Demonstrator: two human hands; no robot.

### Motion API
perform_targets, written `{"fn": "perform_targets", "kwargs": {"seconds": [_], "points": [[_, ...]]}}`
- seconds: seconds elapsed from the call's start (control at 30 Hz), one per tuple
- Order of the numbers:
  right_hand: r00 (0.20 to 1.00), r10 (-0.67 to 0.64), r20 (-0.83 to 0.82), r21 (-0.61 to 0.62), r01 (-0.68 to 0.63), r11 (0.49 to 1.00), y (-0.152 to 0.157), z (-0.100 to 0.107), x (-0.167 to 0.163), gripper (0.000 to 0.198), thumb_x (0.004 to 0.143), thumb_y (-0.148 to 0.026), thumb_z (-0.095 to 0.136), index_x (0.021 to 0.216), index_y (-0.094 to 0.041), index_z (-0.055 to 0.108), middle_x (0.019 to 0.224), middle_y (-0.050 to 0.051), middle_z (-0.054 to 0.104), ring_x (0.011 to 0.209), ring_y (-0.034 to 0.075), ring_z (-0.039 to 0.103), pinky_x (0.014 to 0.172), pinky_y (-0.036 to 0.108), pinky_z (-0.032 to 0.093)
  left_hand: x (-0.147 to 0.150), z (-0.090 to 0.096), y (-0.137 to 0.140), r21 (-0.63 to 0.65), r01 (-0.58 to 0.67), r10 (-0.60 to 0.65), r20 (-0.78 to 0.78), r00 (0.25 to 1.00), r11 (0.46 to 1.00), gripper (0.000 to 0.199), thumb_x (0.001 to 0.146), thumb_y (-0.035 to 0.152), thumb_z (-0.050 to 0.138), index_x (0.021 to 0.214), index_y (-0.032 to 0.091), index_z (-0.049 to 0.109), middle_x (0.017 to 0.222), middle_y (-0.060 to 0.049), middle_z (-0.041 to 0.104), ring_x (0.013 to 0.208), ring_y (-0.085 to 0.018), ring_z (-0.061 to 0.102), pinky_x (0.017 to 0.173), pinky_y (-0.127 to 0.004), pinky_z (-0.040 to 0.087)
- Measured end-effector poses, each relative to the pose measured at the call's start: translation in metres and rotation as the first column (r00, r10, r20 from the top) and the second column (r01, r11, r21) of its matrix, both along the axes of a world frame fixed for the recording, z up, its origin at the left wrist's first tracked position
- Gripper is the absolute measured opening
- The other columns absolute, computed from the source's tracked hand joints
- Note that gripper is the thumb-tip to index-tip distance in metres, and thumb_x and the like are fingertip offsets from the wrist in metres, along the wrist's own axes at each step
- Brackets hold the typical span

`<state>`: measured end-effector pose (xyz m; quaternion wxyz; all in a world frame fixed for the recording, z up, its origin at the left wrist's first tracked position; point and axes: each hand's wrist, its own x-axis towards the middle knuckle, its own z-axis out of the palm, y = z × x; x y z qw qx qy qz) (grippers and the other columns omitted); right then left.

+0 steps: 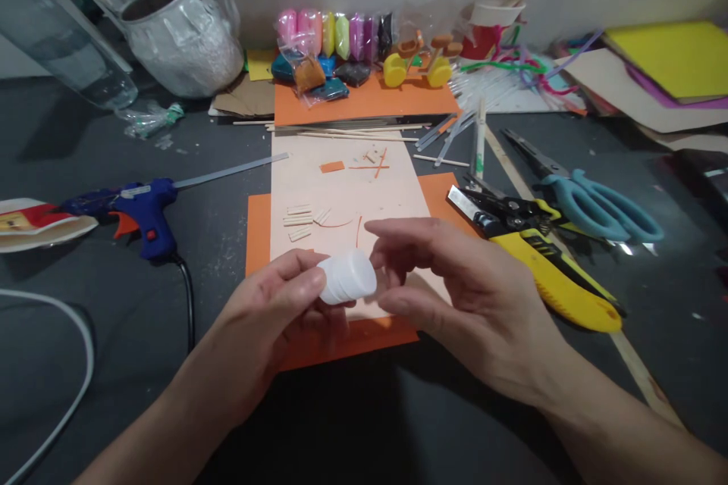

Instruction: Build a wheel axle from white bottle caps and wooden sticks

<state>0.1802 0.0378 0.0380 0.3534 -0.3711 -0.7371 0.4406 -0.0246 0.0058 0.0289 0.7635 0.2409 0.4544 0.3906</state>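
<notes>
My left hand (284, 299) grips a small white plastic bottle (349, 276), thumb on top and fingers beneath, its broad white end tilted toward the right. Just right of that end is my right hand (455, 288), fingers apart and curved, touching nothing. Beneath both hands lies a pale sheet of paper (392, 193) over orange paper (364, 337). Short cut wooden sticks (299, 218) rest on the pale sheet left of centre. Thin orange strips (359, 231) and a small orange paper piece (332, 167) lie there too.
A blue glue gun (145, 212) lies left with its cord. Yellow-handled pliers (546, 265), a yellow box cutter (557, 280) and blue-handled scissors (597, 201) lie right. Behind are bagged coloured clay (335, 38), a yellow-wheeled model (418, 68), a silver pot (182, 38) and a water bottle (62, 30).
</notes>
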Motion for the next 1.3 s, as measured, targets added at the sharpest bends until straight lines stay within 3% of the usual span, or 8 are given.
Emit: {"fn": "perform_targets", "kwargs": {"seconds": [0.07,0.2,0.47,0.7,0.9,1.03,1.17,1.3], "points": [[0.999,0.043,-0.014,0.034,-0.042,0.999,0.0031,0.0008,0.0012,0.034,0.095,-0.025,0.071,0.127,-0.019,0.060,0.098,0.001,0.064,0.083,0.014,0.061,0.077,0.027,0.050,0.0005,0.0003,0.0009,-0.040,0.029,-0.028,0.041,0.999,0.999,0.026,0.088,0.044,0.068,0.089,0.018,0.068,0.082,-0.002,0.066,0.063,-0.010,0.056,0.058,-0.020,0.048],[0.991,0.130,0.011,0.089,-0.130,0.987,0.0075,0.0030,0.0002,0.024,0.095,-0.019,0.070,0.119,-0.018,0.064,0.097,0.000,0.065,0.084,0.012,0.060,0.077,0.025,0.048,0.0011,-0.0004,0.0007,0.000,0.092,-0.092,0.035,0.995,0.996,0.032,0.089,0.049,0.064,0.084,0.017,0.065,0.068,-0.001,0.061,0.053,-0.010,0.053,0.050,-0.020,0.046],[0.998,0.053,-0.016,-0.074,-0.054,0.996,0.0054,0.0044,-0.0008,0.015,0.095,-0.026,0.069,0.106,-0.017,0.065,0.092,0.000,0.065,0.078,0.012,0.057,0.069,0.023,0.046,-0.0003,0.0023,-0.0026,0.085,0.073,-0.068,-0.060,0.996,0.994,0.026,0.088,0.038,0.072,0.107,0.022,0.064,0.076,-0.001,0.066,0.065,-0.012,0.061,0.061,-0.022,0.051],[1.000,0.023,0.005,-0.146,-0.022,0.989,0.0041,0.0061,-0.0016,0.015,0.093,-0.032,0.071,0.098,-0.018,0.068,0.090,0.003,0.068,0.079,0.016,0.061,0.068,0.026,0.046,-0.0019,0.0004,-0.0058,0.173,0.078,-0.061,-0.098,0.993,0.982,0.020,0.091,0.039,0.068,0.095,0.020,0.067,0.074,-0.001,0.067,0.062,-0.011,0.059,0.056,-0.020,0.048],[1.000,0.027,0.014,-0.194,-0.024,0.981,0.0043,0.0040,-0.0022,0.016,0.093,-0.033,0.072,0.094,-0.017,0.068,0.082,0.001,0.065,0.070,0.012,0.056,0.061,0.022,0.043,0.0003,-0.0005,-0.0056,0.165,0.087,-0.071,-0.102,0.992,0.982,0.019,0.093,0.039,0.066,0.094,0.020,0.067,0.081,-0.001,0.068,0.061,-0.009,0.058,0.056,-0.018,0.048],[1.000,0.017,-0.023,-0.248,-0.022,0.969,0.0048,0.0039,-0.0027,0.014,0.092,-0.029,0.072,0.095,-0.017,0.068,0.082,0.000,0.063,0.069,0.011,0.054,0.059,0.020,0.042,0.0000,0.0011,-0.0042,0.147,0.097,-0.084,-0.095,0.992,0.984,0.020,0.093,0.040,0.066,0.092,0.021,0.067,0.074,0.002,0.066,0.060,-0.007,0.057,0.054,-0.015,0.046],[0.998,0.008,-0.066,-0.269,-0.026,0.963,0.0050,0.0051,-0.0038,0.014,0.092,-0.027,0.072,0.099,-0.016,0.067,0.085,0.001,0.064,0.071,0.012,0.057,0.060,0.020,0.045,-0.0005,0.0050,-0.0046,0.148,0.086,-0.067,-0.129,0.989,0.985,0.020,0.092,0.041,0.067,0.098,0.021,0.067,0.070,0.002,0.064,0.058,-0.008,0.056,0.053,-0.016,0.047],[0.997,-0.011,-0.075,-0.306,-0.013,0.952,0.0037,0.0043,-0.0048,0.015,0.091,-0.025,0.072,0.100,-0.014,0.067,0.084,0.003,0.066,0.072,0.013,0.059,0.060,0.021,0.046,0.0030,0.0082,-0.0059,0.206,0.031,0.007,-0.182,0.983,0.978,0.029,0.086,0.036,0.076,0.109,0.024,0.064,0.084,0.000,0.071,0.066,-0.009,0.061,0.056,-0.015,0.048]]}}
